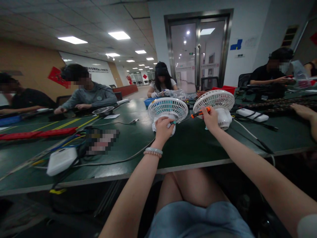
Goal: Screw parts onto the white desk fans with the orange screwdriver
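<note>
Two white desk fans stand side by side on the green table: the left fan (182, 107) and the right fan (224, 97). My right hand (210, 119), in front of the right fan, is closed round the orange-and-black handle of a screwdriver (197, 114). Its thin shaft points left, towards my left hand (163, 129). That hand is closed in front of the left fan's base, and a small teal piece (172, 122) shows between its fingertips at the shaft's end. What this piece belongs to, I cannot tell.
White power adapters lie at the left (61, 160) and right (252, 115), with cables running across the table (138, 162). Red wrapped strips (39, 134) lie at the left. A blue tray (150, 101) and a red bin (224, 89) stand behind the fans. Several people sit round the table.
</note>
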Action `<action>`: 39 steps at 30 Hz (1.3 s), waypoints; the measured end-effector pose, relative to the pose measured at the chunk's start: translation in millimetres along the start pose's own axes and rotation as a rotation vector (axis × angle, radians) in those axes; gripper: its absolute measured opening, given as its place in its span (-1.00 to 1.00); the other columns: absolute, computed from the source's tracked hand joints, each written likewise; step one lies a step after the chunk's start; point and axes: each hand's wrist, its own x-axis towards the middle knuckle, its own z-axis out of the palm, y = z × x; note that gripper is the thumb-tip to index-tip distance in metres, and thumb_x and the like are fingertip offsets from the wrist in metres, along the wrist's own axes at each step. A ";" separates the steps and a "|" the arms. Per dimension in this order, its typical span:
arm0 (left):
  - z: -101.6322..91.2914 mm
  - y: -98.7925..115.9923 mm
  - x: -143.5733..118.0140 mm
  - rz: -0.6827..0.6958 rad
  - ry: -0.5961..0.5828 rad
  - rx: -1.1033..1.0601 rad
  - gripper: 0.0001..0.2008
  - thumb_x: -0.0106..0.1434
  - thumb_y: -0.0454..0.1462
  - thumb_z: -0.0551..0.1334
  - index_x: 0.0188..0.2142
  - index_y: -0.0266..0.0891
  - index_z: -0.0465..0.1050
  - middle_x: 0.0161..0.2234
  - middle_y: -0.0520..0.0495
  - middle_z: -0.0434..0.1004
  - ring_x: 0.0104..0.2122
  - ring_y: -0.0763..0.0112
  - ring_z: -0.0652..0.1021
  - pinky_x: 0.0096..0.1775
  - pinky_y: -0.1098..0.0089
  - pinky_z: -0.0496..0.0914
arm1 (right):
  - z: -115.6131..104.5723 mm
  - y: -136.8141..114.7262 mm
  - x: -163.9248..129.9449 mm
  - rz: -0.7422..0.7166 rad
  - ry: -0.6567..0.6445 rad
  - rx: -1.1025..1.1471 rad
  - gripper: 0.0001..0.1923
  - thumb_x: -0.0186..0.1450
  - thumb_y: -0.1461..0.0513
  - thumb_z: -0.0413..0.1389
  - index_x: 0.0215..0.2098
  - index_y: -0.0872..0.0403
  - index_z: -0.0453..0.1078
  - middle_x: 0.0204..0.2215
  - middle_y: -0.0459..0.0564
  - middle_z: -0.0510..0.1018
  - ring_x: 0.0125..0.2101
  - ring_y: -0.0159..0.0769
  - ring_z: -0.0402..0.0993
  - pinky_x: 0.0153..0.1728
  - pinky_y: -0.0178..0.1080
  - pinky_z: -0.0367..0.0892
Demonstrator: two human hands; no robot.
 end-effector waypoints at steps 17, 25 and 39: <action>1.2 -2.0 1.1 0.025 0.004 0.001 -0.79 0.09 -0.25 0.21 -0.23 -0.09 0.50 -0.24 -0.02 0.51 -0.07 0.26 0.39 0.00 0.18 0.16 | 3.3 -2.9 -3.1 -0.012 -0.039 0.148 -0.60 0.21 -0.11 -0.07 -0.42 0.05 0.22 -0.67 -0.18 0.31 -0.61 -0.39 0.27 -0.51 -0.31 0.22; 1.6 -1.6 1.4 0.018 0.010 0.002 -0.79 0.09 -0.25 0.22 -0.24 -0.08 0.50 -0.22 -0.02 0.51 -0.07 0.28 0.39 0.00 0.19 0.16 | 2.6 -5.2 -5.9 -0.048 -0.039 0.149 -0.63 0.21 -0.08 -0.03 -0.43 0.05 0.25 -0.67 -0.18 0.33 -0.62 -0.39 0.26 -0.52 -0.30 0.20; 1.5 -1.7 2.4 0.005 0.004 -0.002 -0.78 0.08 -0.26 0.23 -0.23 -0.08 0.50 -0.21 -0.02 0.51 -0.06 0.25 0.39 0.01 0.17 0.15 | 4.1 -1.8 -3.6 -0.066 -0.042 0.176 -0.62 0.19 -0.09 -0.01 -0.43 0.05 0.24 -0.65 -0.18 0.35 -0.62 -0.39 0.28 -0.53 -0.31 0.21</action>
